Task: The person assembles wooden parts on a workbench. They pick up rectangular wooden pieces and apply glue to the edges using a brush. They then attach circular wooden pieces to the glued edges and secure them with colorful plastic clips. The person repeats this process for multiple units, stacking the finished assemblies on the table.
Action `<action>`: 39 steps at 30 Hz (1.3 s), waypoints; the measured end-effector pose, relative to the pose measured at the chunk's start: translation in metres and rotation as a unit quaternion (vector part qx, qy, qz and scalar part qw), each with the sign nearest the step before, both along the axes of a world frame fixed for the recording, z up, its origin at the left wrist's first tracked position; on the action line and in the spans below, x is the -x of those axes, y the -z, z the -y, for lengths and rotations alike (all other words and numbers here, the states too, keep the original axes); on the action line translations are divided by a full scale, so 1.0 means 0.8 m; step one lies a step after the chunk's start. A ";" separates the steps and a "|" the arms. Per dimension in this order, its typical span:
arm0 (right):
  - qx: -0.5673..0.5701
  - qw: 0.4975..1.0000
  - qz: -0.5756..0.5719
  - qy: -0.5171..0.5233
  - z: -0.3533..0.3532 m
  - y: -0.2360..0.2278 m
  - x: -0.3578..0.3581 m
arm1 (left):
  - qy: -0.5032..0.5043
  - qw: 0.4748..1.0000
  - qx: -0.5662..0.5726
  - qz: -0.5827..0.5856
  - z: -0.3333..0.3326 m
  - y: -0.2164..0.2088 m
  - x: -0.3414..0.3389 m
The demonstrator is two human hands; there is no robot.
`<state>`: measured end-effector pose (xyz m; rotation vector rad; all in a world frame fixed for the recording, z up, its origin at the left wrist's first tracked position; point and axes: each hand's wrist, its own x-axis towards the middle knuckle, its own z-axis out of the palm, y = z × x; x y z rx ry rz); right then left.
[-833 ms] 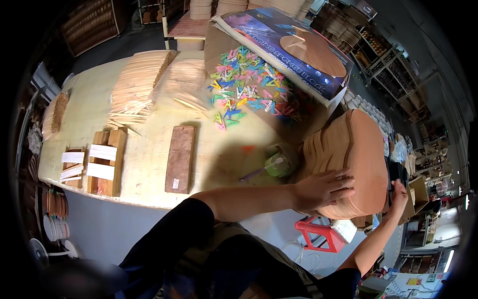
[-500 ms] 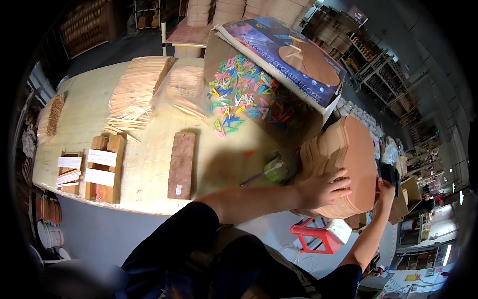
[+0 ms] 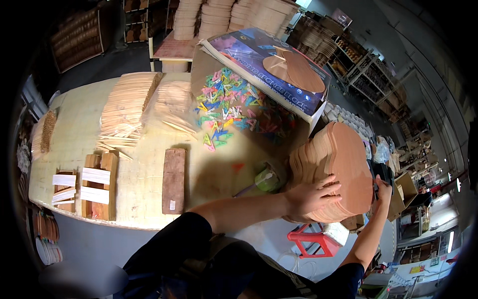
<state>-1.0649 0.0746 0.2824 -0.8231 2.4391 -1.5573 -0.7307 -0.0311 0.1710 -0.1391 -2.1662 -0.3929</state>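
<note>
A tall stack of thin, curved, guitar-body-shaped wooden plates (image 3: 351,162) stands at the right end of the table. My left hand (image 3: 312,198) lies against its near side, fingers spread over the edge of the top plate. Beyond the stack's right edge is my right hand (image 3: 382,192), fingers curled in. A black block-like thing (image 3: 379,172) shows beside those fingers; whether they grip it is unclear. To the left of the stack, a green and white round container (image 3: 268,179) sits with a thin handle sticking out.
Colourful clothespins (image 3: 229,102) lie heaped beside a large printed carton (image 3: 276,65) holding wooden pieces on top. Bundled wooden strips (image 3: 127,107), a brown block (image 3: 174,182) and wooden blocks with white strips (image 3: 98,187) occupy the table. A red stool (image 3: 314,241) stands below.
My view has shifted, so the table's things appear lower and slightly further left. My left hand stays on the stack, and my right hand stays by its right edge.
</note>
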 end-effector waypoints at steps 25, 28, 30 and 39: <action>-0.047 0.847 0.195 -0.493 0.047 0.313 -0.448 | -0.139 0.678 -0.687 -0.223 -0.042 0.152 -0.437; -0.117 0.766 0.426 -0.467 0.044 0.346 -0.525 | -0.223 0.635 -0.716 -0.184 -0.074 0.204 -0.499; -0.116 0.763 0.450 -0.448 0.048 0.357 -0.547 | -0.206 0.617 -0.730 -0.208 -0.074 0.219 -0.516; -0.007 0.783 0.393 -0.482 0.112 0.423 -0.565 | -0.217 0.651 -0.684 -0.247 -0.007 0.279 -0.533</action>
